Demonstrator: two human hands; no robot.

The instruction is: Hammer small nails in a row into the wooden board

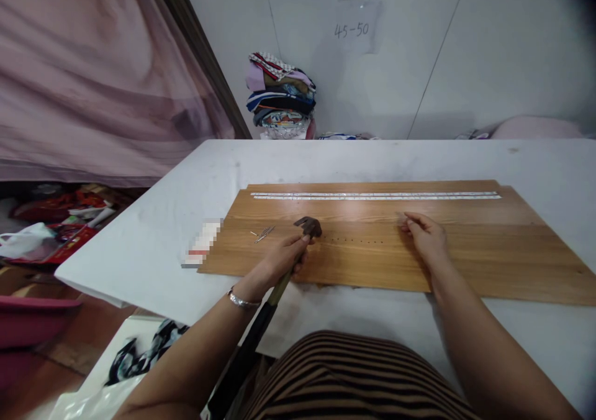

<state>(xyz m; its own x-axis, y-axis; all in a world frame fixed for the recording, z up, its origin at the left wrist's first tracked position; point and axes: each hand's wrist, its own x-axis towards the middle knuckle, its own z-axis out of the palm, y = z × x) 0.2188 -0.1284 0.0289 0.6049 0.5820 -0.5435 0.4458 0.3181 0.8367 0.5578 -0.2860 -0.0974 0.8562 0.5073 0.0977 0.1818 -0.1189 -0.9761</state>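
My left hand (289,255) is wrapped round a claw hammer (308,226) just below its dark metal head. The hammer's long black grip slants down toward my body. Under it lies a wooden board (354,271) with a row of small dark dots (356,240) across its middle. Over the board's right part, my right hand (426,237) is closed in a pinch. Whatever its fingertips may hold is too small and blurred to make out. Several loose nails (264,233) lie on the board, left of the hammer head.
A white strip with scale marks (377,196) runs along the board's far side. The board rests on a white table (153,233), with a blurred-out packet (205,243) at its left edge. Folded clothes (282,100) are stacked behind the table. A pink curtain (93,78) hangs at the left.
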